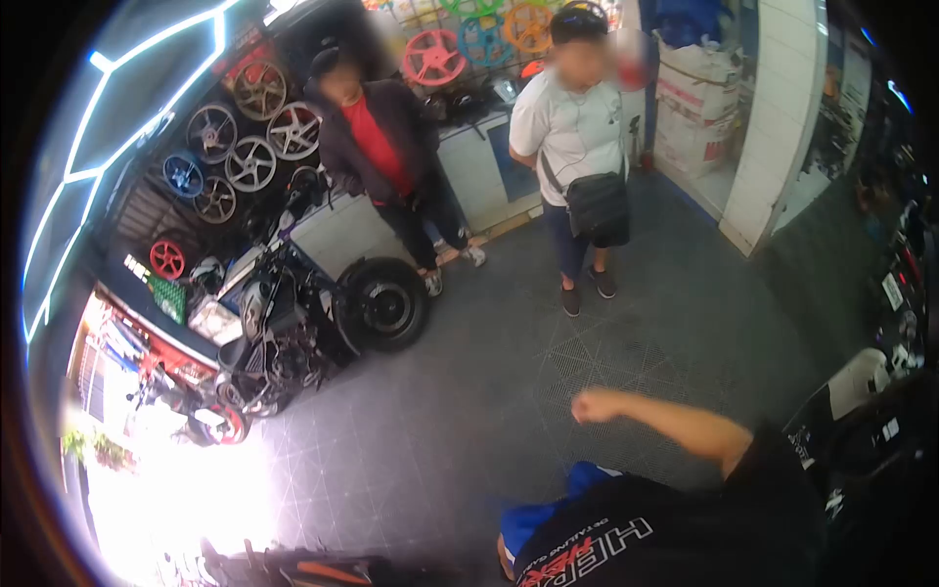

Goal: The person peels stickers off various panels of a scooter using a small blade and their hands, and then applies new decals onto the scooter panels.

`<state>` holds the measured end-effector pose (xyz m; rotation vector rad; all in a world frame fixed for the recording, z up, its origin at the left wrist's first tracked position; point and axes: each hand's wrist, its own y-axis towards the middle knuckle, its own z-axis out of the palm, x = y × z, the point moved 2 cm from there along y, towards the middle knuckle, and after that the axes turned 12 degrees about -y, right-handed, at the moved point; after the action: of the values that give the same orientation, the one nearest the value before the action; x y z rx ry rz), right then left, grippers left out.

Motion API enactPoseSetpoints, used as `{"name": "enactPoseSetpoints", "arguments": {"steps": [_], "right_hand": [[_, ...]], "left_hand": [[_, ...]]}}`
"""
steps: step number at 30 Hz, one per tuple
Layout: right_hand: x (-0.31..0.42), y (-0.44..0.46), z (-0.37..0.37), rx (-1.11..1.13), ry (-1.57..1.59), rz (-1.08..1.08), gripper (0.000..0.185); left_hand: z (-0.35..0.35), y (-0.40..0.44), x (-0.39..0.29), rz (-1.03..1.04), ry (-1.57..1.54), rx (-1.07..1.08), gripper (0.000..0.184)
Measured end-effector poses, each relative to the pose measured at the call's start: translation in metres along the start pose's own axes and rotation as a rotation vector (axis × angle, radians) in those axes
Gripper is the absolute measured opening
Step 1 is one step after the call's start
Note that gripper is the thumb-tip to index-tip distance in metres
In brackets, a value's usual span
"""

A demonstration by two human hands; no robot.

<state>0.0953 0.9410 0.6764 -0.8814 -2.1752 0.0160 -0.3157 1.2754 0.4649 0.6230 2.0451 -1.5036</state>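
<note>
My right hand (597, 404) is held out over the dark floor, with the bare forearm coming from a black short sleeve. Its fingers look curled in, and nothing shows in them. Below it are blue cloth (528, 520) and my black shirt (675, 533) with white and red lettering. A small strip of skin at the bottom edge, beside the blue cloth, seems to be part of my left hand (505, 558); its fingers are hidden.
Ahead stands a person in a white shirt (577, 122) with a black bag; another in a dark jacket (342, 127) is further left. A motorcycle with a wide tyre (381, 303) stands at left, below wall-hung wheels (251, 164). Another motorcycle (313, 567) is at the bottom edge.
</note>
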Motion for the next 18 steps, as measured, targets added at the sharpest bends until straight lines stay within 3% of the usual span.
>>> {"name": "enactPoseSetpoints", "arguments": {"steps": [2, 3, 4, 5, 7, 8, 11, 12, 15, 16, 17, 18], "right_hand": [[-0.050, -0.027, 0.129, 0.224, -0.271, 0.425, 0.027], [-0.075, -0.059, 0.199, 0.197, -0.345, 0.566, 0.028], [-0.051, -0.099, 0.224, 0.109, -0.277, 0.853, 0.031], [-0.020, -0.131, 0.268, 0.018, -0.176, 1.146, 0.034], [-0.007, -0.169, 0.385, -0.207, 0.685, 1.366, 0.037], [0.017, -0.203, 0.464, -0.337, 1.113, 1.440, 0.038], [0.172, -0.254, 0.521, 0.101, 0.611, 1.436, 0.039], [0.222, -0.261, 0.517, 0.106, 0.578, 1.454, 0.039], [0.305, -0.263, 0.561, 0.105, 0.936, 1.589, 0.043], [0.317, -0.256, 0.584, -0.006, 0.960, 1.631, 0.044], [0.332, -0.246, 0.603, -0.120, 0.979, 1.675, 0.045], [0.339, -0.241, 0.625, -0.226, 0.995, 1.719, 0.046]], "left_hand": [[-0.036, 0.017, -0.006, 0.001, -0.005, 0.060, 0.031], [-0.061, 0.026, -0.006, 0.011, 0.012, 0.091, 0.032], [-0.092, 0.036, -0.004, 0.015, 0.043, 0.119, 0.032], [-0.126, 0.046, -0.001, 0.023, 0.090, 0.152, 0.032], [-0.201, 0.061, 0.000, 0.024, 0.211, 0.222, 0.032], [-0.235, 0.064, 0.000, 0.016, 0.269, 0.264, 0.032], [-0.305, 0.087, -0.010, -0.027, 0.412, 0.356, 0.033], [-0.319, 0.095, -0.012, -0.050, 0.457, 0.370, 0.033], [-0.341, 0.115, -0.018, 0.010, 0.679, 0.495, 0.033], [-0.344, 0.118, -0.021, 0.180, 0.859, 0.627, 0.033], [-0.343, 0.120, -0.024, 0.579, 1.117, 0.837, 0.033], [-0.339, 0.121, -0.024, 0.786, 1.224, 0.950, 0.034]]}}
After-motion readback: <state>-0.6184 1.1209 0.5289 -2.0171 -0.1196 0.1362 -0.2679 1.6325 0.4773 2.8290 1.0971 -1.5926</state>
